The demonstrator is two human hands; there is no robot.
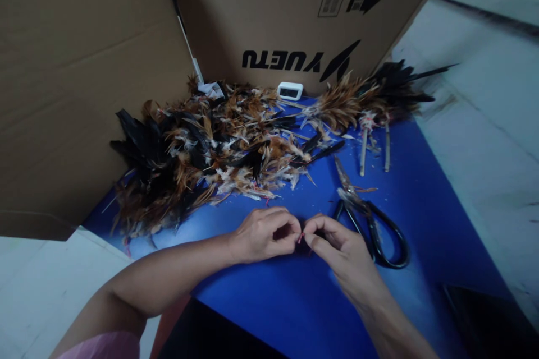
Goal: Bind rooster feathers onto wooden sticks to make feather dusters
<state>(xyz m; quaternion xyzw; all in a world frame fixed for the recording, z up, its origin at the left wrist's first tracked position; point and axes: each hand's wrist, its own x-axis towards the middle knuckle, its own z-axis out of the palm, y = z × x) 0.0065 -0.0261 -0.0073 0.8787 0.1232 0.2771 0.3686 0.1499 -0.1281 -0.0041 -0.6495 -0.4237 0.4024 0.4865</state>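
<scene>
My left hand [265, 234] and my right hand [334, 241] meet fingertip to fingertip over the blue table [295, 291]. Between the pinched fingers shows a small bit of red thread [300, 237]; what else they hold is hidden. Black-handled scissors [370, 219] lie just right of my right hand, blades pointing away. A heap of brown, black and white feathers [202, 157] spreads behind my hands.
Bundled feather dusters on thin sticks [370, 106] lie at the back right. A small white digital device [290, 90] stands against the large cardboard box [273, 11]. Another cardboard panel [76, 78] walls off the left. Pale floor lies to the right.
</scene>
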